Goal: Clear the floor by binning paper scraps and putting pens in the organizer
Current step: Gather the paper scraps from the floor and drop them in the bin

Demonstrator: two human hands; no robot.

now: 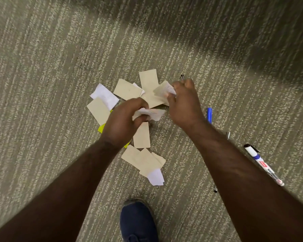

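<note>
Several beige and white paper scraps [128, 89] lie scattered on the carpet, with a yellow scrap [101, 128] partly under my left arm. My left hand [124, 121] grips a small bunch of scraps [153, 114] just above the pile. My right hand [184, 102] grips another bunch of scraps [163, 89] at the pile's right side. A white board marker [262, 164] lies to the right of my right forearm. A blue pen [209, 115] shows beside my right wrist. Two dark pen ends [182, 77] [215, 189] peek out near my right arm.
The grey striped carpet [59, 67] fills the view. A dark blue shoe [138, 222] stands at the bottom centre, just below a cluster of scraps [143, 161]. No bin or organizer is in view.
</note>
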